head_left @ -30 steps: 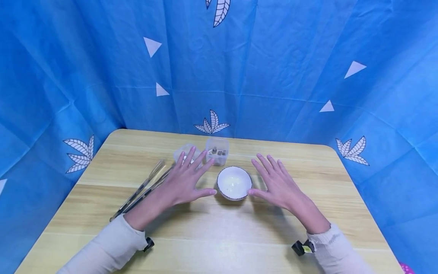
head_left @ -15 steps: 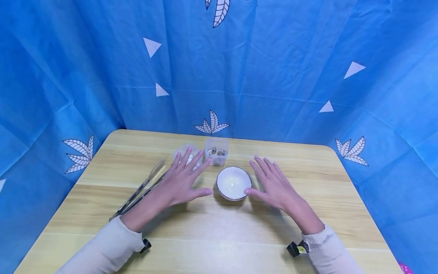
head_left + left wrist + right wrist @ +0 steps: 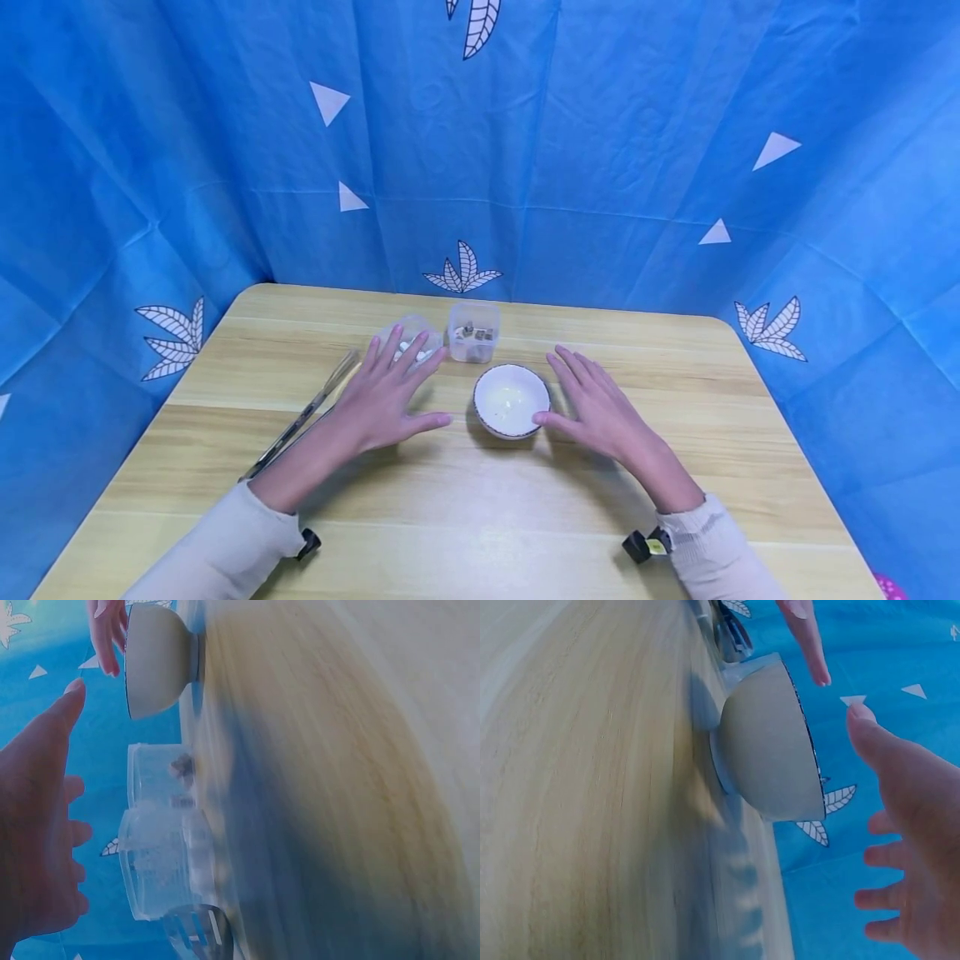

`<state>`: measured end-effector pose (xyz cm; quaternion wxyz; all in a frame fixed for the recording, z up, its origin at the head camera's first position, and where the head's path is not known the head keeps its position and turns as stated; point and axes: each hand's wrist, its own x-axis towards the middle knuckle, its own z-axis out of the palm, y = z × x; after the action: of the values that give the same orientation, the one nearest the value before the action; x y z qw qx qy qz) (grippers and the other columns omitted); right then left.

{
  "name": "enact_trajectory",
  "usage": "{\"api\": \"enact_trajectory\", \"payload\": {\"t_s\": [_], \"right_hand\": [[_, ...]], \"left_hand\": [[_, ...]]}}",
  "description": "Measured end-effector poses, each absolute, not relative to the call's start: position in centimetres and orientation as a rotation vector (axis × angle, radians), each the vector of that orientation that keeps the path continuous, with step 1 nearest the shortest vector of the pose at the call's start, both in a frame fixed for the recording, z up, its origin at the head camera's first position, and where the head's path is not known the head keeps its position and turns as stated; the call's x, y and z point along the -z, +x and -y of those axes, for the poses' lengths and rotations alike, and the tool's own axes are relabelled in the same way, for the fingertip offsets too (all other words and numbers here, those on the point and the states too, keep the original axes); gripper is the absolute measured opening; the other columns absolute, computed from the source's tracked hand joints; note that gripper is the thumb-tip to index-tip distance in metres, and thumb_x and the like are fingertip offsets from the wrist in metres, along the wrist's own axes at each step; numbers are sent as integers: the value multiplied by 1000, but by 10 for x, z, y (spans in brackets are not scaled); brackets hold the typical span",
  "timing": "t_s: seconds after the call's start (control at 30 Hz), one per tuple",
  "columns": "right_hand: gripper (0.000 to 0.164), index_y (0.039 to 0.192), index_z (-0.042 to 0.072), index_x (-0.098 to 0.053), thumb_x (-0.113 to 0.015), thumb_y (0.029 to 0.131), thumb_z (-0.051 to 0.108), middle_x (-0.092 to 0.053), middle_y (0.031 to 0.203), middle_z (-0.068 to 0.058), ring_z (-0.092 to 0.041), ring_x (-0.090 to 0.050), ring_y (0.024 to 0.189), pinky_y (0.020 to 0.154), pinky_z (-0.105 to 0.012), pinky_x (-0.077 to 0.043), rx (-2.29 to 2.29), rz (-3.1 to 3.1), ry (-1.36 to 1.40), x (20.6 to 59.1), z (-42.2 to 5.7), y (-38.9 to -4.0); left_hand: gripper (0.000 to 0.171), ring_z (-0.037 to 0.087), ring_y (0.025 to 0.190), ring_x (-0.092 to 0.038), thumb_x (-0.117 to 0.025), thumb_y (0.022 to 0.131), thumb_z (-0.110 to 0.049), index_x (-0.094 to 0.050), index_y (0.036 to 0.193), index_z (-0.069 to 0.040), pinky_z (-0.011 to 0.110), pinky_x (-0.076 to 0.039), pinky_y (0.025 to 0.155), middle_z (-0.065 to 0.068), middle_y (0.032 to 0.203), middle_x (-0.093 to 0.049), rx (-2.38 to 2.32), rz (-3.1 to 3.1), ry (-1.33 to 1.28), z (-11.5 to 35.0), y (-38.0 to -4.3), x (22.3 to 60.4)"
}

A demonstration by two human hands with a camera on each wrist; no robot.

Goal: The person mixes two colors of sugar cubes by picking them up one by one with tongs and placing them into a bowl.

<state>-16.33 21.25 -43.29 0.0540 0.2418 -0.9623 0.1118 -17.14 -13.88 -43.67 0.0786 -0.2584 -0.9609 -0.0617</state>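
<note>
A small white bowl point(image 3: 512, 399) with a dark rim stands in the middle of the wooden table point(image 3: 465, 517); it also shows as the bowl point(image 3: 156, 660) and the bowl point(image 3: 772, 746) in the wrist views. My left hand point(image 3: 382, 400) hovers flat with spread fingers to the bowl's left, over the table, holding nothing. My right hand point(image 3: 596, 408) hovers the same way on the bowl's right, its thumb tip close to the rim. Both hands point(image 3: 37, 832) point(image 3: 907, 847) are above the table surface.
Two small clear plastic containers stand behind the bowl: one point(image 3: 474, 331) with dark bits inside, one point(image 3: 408, 337) with white pieces, partly behind my left fingers. Long metal tongs point(image 3: 303, 417) lie at the left. Blue cloth walls point(image 3: 525, 150) close in the table.
Both hands have drawn back slightly toward me and a little to the left, staying flat and spread. The bowl and containers have not moved.
</note>
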Motion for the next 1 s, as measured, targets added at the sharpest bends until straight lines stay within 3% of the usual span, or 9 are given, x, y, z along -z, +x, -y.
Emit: {"api": "enact_trajectory", "payload": {"t_s": [0.33, 0.57, 0.8, 0.9, 1.0], "right_hand": [[94, 156, 15, -25, -52, 87, 72, -28, 162, -12, -37, -36, 144, 115, -54, -33, -440, 2927, 709, 437, -210, -166], [89, 156, 16, -26, -55, 88, 67, -31, 161, -12, -37, -38, 144, 114, -55, -34, -499, 2942, 688, 439, -208, -167], [82, 154, 14, -31, -58, 91, 59, -34, 159, -11, -36, -38, 144, 113, -54, -36, -546, 2952, 675, 441, -206, -168], [80, 153, 13, -32, -58, 92, 57, -36, 158, -13, -37, -39, 143, 113, -54, -36, -560, 2948, 675, 441, -206, -167], [77, 153, 12, -33, -58, 93, 54, -38, 156, -15, -37, -40, 142, 113, -53, -36, -577, 2946, 675, 442, -206, -166]], "left_hand": [[93, 41, 154, 1, -33, 82, -87, -18, 157, -33, 66, -8, 118, 8, 167, -14, 182, 2892, -755, 148, -170, 439], [95, 33, 153, 15, -31, 80, -89, -15, 157, -34, 63, -1, 120, 6, 168, -6, 160, 2921, -718, 155, -169, 441], [96, 33, 152, 17, -29, 79, -90, -9, 157, -37, 60, 2, 121, 4, 168, -3, 147, 2942, -663, 162, -170, 442], [96, 31, 152, 19, -32, 79, -89, -4, 156, -39, 58, 4, 122, 4, 168, -2, 159, 2956, -630, 165, -170, 443], [97, 31, 152, 20, -38, 80, -87, -9, 157, -36, 58, 6, 122, 5, 168, -3, 184, 2958, -615, 169, -170, 444]]}}
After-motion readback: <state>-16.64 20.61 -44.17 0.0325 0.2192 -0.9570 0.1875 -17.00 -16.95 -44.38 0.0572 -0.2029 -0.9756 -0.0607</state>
